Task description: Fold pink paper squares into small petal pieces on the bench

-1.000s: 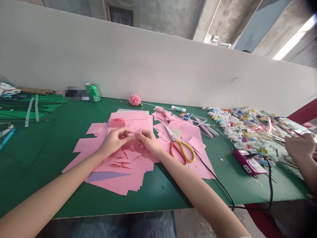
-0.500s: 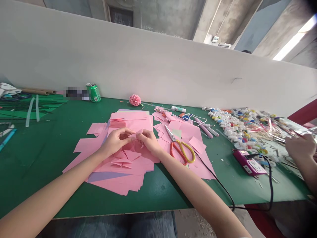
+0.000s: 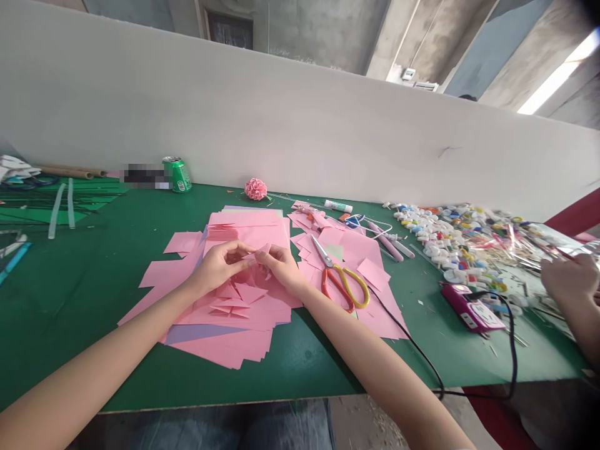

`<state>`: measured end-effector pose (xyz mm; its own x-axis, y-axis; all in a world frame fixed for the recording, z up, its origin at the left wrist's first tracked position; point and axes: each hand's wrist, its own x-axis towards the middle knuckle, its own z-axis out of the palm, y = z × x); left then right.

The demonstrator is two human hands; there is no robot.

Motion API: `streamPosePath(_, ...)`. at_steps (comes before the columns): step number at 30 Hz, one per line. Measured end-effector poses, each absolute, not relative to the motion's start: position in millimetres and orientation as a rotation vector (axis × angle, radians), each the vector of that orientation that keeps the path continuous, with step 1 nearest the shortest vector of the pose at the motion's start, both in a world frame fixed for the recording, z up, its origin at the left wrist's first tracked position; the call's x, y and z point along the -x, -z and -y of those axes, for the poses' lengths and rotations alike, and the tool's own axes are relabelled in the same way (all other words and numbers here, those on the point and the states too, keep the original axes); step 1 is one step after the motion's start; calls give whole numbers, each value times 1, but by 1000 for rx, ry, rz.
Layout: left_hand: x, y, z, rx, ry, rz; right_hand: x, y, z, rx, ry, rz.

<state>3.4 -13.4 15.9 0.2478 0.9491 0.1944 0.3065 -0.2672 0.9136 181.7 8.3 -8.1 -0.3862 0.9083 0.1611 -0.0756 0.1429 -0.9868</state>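
Between my fingertips is a small folded piece of pink paper (image 3: 260, 251), held above a pile of pink sheets. My left hand (image 3: 220, 265) pinches it from the left, and my right hand (image 3: 281, 265) grips it from the right with thumb and fingers. Several folded pink paper pieces (image 3: 234, 303) lie just below my hands on the large pink sheets (image 3: 234, 347). A neat stack of small pink papers (image 3: 222, 232) sits behind my left hand. My fingers hide part of the held piece.
Scissors (image 3: 344, 284) with red and yellow handles rest on pink scraps at right. A pink paper ball (image 3: 255, 189) and a green can (image 3: 177, 174) stand at the back. Beyond a magenta power strip (image 3: 471, 309) and many small coloured parts (image 3: 450, 237), another person's hand (image 3: 569, 278) shows.
My fingers shift very slightly on the folded pink paper, and both hands stay in the same place. The other things have not visibly moved.
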Motion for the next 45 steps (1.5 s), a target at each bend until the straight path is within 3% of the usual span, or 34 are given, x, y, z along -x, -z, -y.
streamPosePath(45, -4, -19, 15, -1683, -1013, -1189, -178, 14, -8, 851, -1336, 1561)
